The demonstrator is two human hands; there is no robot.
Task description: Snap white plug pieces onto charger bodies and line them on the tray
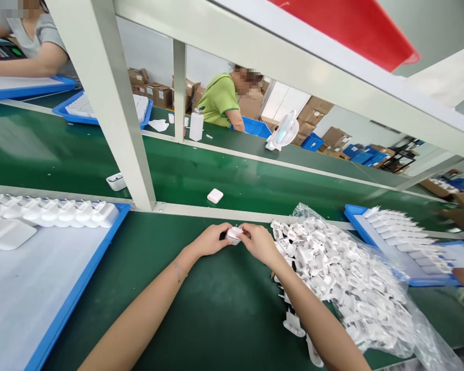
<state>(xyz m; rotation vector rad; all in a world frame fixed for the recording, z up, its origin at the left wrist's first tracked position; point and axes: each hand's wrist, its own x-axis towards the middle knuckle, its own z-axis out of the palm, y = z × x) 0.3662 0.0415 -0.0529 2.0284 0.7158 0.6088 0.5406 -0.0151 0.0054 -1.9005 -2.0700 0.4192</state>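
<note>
Between both hands (211,239) (260,242), pinched white piece (234,235)

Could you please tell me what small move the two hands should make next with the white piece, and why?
Probably a short push forward to set the white piece on the green belt. The left hand and right hand both pinch it just short of the belt, where a similar white piece already lies.
</note>
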